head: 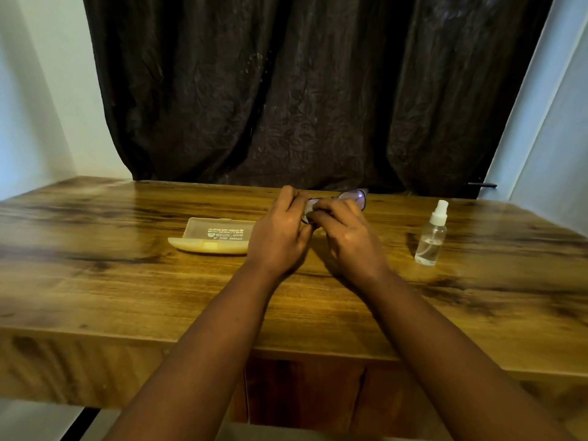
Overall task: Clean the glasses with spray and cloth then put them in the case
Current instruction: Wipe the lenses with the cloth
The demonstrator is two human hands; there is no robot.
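Table nearest you, wood grain, both forearms reaching out over it.

Your left hand was curled round the left end of the glasses, gripping the frame. Your right hand was curled too, pinching at the middle of the frame with something pale between the fingers; likely the cloth, but too hidden to confirm. Glasses were held up off the table, between the hands, one lens showing past the right hand.

Step judged: wiping the lenses, spray stage apparently done since the bottle stood apart to the right, untouched.

Next move would call for wiping the exposed right lens, then folding the arms and carrying the glasses left to the case, which lay open just beside your left hand.

Count: glasses 1, case 1, bottle 1, hands 2, cloth not countable. Dark curtain behind, 1.
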